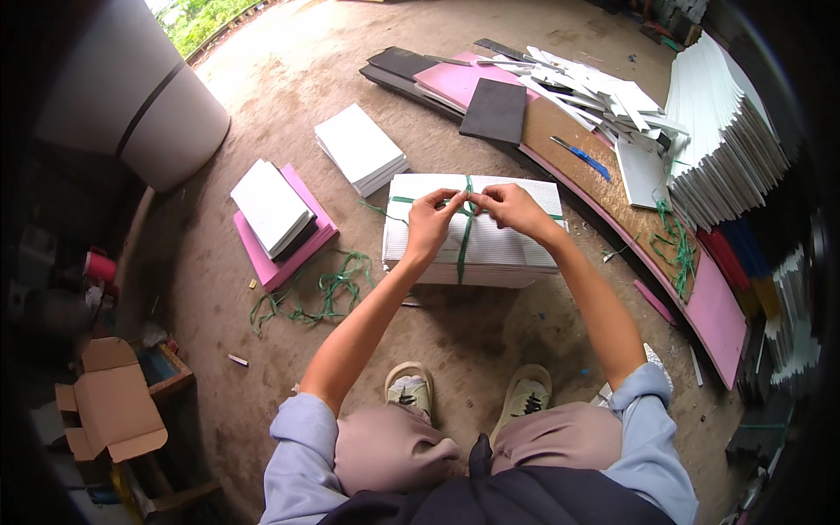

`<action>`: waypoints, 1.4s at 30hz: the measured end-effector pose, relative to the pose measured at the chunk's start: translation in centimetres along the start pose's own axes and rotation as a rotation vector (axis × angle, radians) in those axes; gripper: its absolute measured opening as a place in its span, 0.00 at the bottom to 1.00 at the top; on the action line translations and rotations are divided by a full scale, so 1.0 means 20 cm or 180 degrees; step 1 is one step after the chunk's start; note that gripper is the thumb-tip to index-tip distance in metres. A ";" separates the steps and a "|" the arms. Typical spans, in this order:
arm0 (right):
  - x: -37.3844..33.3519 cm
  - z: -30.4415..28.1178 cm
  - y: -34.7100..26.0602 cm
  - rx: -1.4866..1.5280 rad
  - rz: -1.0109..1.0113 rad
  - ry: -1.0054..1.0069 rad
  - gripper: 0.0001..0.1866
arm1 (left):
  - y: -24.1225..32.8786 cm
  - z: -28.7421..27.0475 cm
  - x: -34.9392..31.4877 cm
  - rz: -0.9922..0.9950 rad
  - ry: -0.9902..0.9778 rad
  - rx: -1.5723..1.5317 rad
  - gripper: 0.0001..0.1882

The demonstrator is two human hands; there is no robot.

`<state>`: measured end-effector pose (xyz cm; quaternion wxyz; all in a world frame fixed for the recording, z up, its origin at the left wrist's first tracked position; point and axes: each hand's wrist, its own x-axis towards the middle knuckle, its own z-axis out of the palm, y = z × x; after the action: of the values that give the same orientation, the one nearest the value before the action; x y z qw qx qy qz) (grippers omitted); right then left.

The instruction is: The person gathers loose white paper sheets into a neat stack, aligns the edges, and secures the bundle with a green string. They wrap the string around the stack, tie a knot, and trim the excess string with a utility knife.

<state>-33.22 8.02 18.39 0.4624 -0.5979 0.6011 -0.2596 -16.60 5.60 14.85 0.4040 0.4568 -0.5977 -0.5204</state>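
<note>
In front of my feet stands a stack of white sheets, bound crosswise with flat green string. Over the crossing at the top of the stack, my left hand pinches the string between thumb and fingertips. My right hand is closed on the string just beside it, the fingertips of both hands almost meeting. The knot or crossing under the fingers is mostly hidden. A loose end of the string trails off the stack's left side.
Left of the stack lie white sheets and a pile on pink boards, with tangled green string nearby. On the right, a long board carries a blue cutter knife, offcuts and tall white sheets. An opened cardboard box sits lower left.
</note>
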 end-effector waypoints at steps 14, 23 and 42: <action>0.13 -0.02 0.17 -0.0828 -0.0015 0.1725 0.21 | -0.04 -0.16 -0.17 0.1672 -0.0158 0.1721 0.09; 0.21 0.13 0.13 -0.1462 -0.0277 0.2110 0.14 | 0.03 -0.06 -0.06 0.1657 -0.2050 0.1027 0.12; 0.48 0.13 0.22 -0.2607 -0.1011 0.2157 0.06 | 0.01 -0.06 -0.16 0.0963 -0.1506 0.0164 0.12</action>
<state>-31.65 0.03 11.14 -0.0720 -0.6952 0.6705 -0.2490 -14.62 8.39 15.15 0.3144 0.2384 -0.7499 -0.5310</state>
